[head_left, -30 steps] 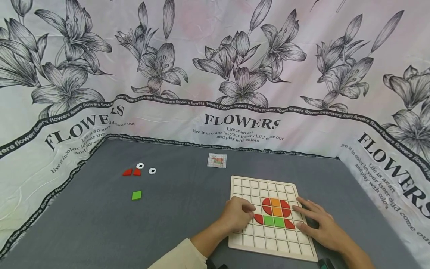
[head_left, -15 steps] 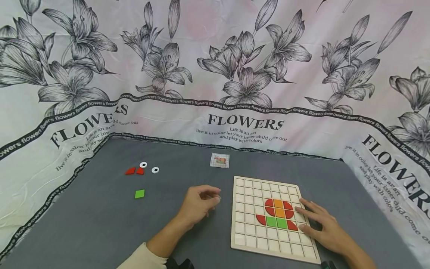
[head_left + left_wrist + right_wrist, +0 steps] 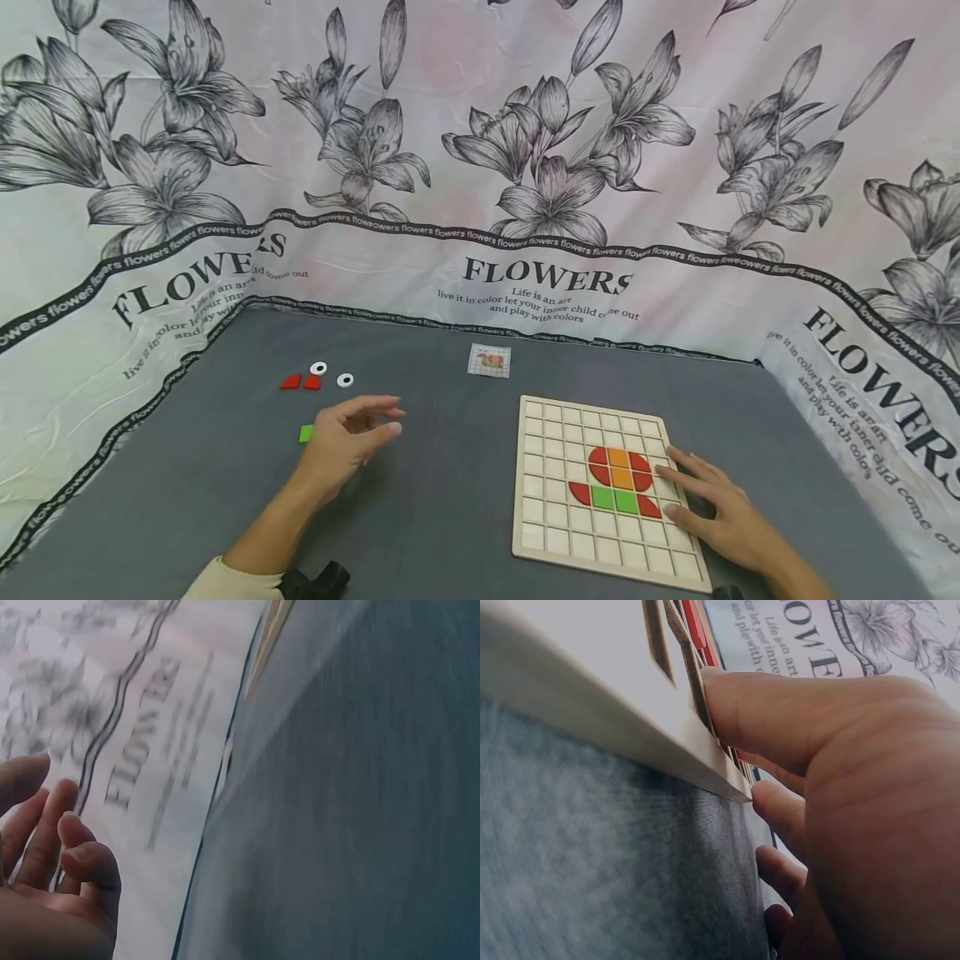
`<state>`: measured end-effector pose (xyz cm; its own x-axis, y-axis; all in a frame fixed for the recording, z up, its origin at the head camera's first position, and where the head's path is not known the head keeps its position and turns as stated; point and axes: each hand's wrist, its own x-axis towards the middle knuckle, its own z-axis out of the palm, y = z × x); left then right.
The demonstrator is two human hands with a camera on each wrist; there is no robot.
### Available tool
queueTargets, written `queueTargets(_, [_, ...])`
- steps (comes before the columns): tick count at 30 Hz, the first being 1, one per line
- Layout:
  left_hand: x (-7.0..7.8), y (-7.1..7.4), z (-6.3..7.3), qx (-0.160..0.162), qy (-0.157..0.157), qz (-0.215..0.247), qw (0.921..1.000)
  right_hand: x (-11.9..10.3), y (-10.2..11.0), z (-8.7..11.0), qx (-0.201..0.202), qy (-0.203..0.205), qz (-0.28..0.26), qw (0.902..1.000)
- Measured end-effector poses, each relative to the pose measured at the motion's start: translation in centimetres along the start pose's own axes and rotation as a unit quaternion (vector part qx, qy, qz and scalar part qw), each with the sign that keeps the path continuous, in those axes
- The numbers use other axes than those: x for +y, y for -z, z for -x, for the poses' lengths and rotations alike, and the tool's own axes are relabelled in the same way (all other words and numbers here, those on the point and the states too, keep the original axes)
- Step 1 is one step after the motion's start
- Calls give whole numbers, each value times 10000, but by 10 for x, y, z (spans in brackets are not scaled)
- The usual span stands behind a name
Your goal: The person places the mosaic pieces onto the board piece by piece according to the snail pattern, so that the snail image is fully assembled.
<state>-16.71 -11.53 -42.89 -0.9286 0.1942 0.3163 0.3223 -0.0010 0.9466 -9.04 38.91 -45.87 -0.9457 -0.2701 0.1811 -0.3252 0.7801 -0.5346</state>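
My left hand (image 3: 341, 442) hovers above the cloth left of the board, fingers loosely bent and nothing between them. Behind it, a green square tile (image 3: 305, 433) is partly hidden. In the left wrist view the same hand (image 3: 56, 877) shows bent fingers apart from the thumb. My right hand (image 3: 723, 508) rests along the right side of the wooden grid board (image 3: 557, 515), its thumb on top and other fingers at the edge, as the right wrist view also shows. Red quarter-round tiles (image 3: 642, 482), orange tiles (image 3: 618, 458) and green tiles (image 3: 602, 497) sit in the board's cells.
Two red pieces (image 3: 290, 382) and two white rings with dark centres (image 3: 345, 380) lie at the back left. A small picture card (image 3: 490, 361) lies behind the board. Flower-printed fabric (image 3: 540, 283) borders the grey cloth (image 3: 435, 500).
My left hand has left the board and travelled left across the cloth, toward the loose green tile. The right hand has stayed at the board's right edge.
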Motion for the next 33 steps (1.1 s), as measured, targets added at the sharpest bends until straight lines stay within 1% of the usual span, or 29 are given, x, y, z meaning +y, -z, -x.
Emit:
queueTargets(3, [-2, 21, 4, 308, 2, -149, 9994, 0, 0, 0, 6, -49, 17, 10000])
queueTargets(6, [-5, 41, 7, 553, -87, -359, 9978, 0, 0, 0, -12, -52, 9, 10000])
queueTargets(10, [-11, 63, 7, 787, -211, -926, 9924, 0, 0, 2, -6, -60, 6, 10000])
queueTargets(12, [-15, 73, 8, 895, -96, -1409, 9859, 1, 0, 2, 6, -70, 22, 10000])
queueTargets(14, [-18, 83, 11, 952, 207, -2004, 9749, 1, 0, 1, 8, -68, 41, 10000])
queueTargets(17, [-22, 93, 15, 893, 770, -2941, 9485, 1, 0, 0, -9, -51, 27, 10000])
queueTargets(19, [-23, 97, 16, 746, 1033, -3465, 9293, 0, -1, -1, -20, -30, 19, 10000])
queueTargets(20, [-24, 98, 17, 661, 1115, -3634, 9225, 0, -1, -1, -21, -16, 9, 10000])
queueTargets(21, [-24, 99, 17, 591, 1169, -3778, 9166, 0, -1, -1, -23, -7, 6, 10000])
queueTargets(24, [-26, 99, 17, 471, 1178, -4020, 9068, 0, 0, -1, -14, 28, 7, 10000])
queueTargets(26, [-27, 99, 17, 511, 1129, -4052, 9058, 0, 0, -1, 9, 77, -12, 10000])
queueTargets(30, [-31, 97, 18, 772, 871, -4105, 9044, 0, -1, -1, 45, 150, -19, 9999])
queueTargets(33, [-33, 95, 20, 928, 603, -4058, 9072, 0, -1, 0, 30, 122, -27, 9999])
